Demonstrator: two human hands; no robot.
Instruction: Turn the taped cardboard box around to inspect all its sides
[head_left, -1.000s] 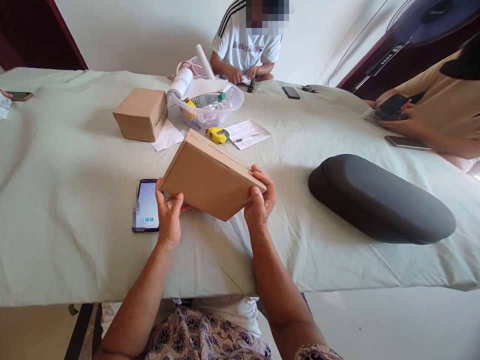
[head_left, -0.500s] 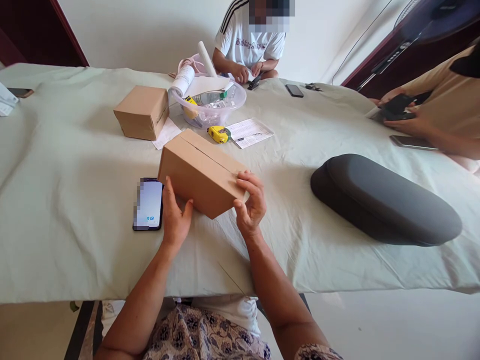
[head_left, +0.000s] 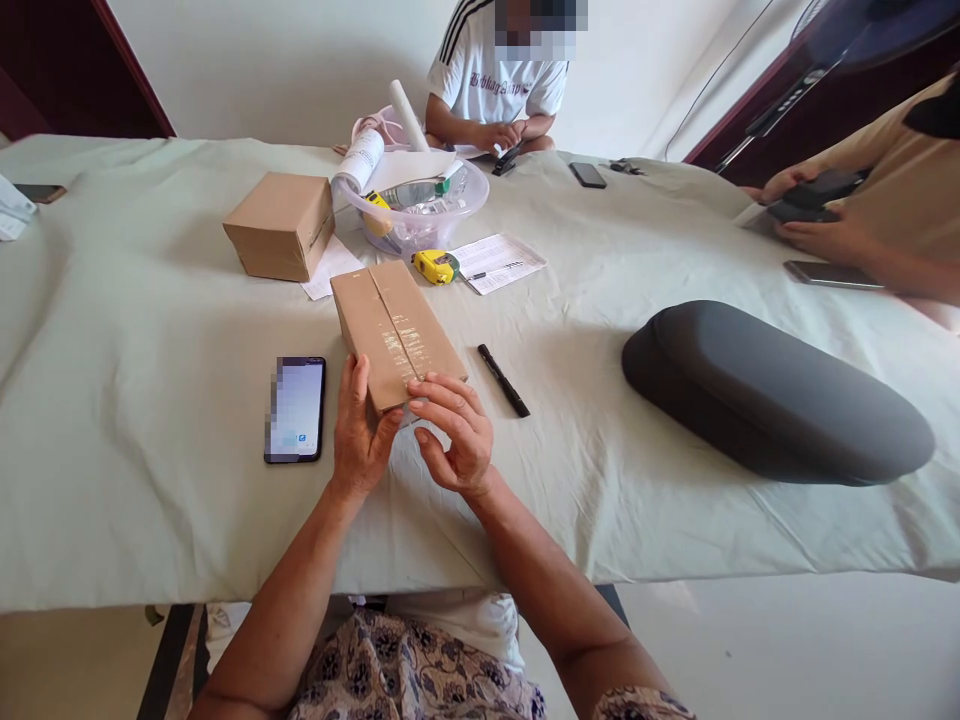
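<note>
Bowl (head_left: 469, 215): clear plastic, 12 o'clock, holds tools, paper.
Box (head_left: 394, 325): brown cardboard, taped seam.
Left hand (head_left: 358, 435): open, flat against box.
Right hand (head_left: 457, 440): half-curled, fingertips touching box.

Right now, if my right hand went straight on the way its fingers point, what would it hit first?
The near end of the cardboard box. The right hand has its fingertips at that end and may be touching it, though depth is hard to judge.

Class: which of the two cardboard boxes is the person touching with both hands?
The nearer, flatter box, taped seam up: left hand and right hand touch its near end. The other box, by the plastic bowl, is untouched.
</note>
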